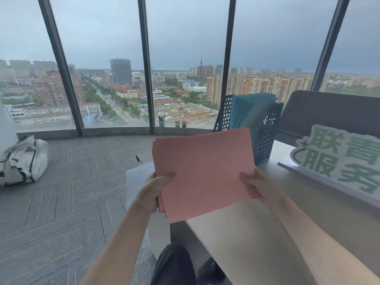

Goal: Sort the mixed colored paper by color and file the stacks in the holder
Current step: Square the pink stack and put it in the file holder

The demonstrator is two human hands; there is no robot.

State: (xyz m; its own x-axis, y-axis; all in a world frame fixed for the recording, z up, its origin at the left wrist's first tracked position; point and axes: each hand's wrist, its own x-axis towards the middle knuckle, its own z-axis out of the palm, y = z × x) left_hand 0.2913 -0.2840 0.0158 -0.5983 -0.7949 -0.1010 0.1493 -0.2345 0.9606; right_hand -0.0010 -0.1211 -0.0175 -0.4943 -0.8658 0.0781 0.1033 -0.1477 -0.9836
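Pale desk (267,233) along the right, grey carpet to the left. Nearest, left hand (156,189) and right hand (257,186), each gripping a side edge of the pink stack (203,171), thumbs on top, fingers hidden beneath. Held level above the desk corner, likely to keep the sheets squared before filing. Just beyond, blue mesh holder (267,138) with teal paper (248,114) already upright inside. Green-lettered sign (339,159) to the right; white bag (22,159) on the floor; city past the window (144,58).
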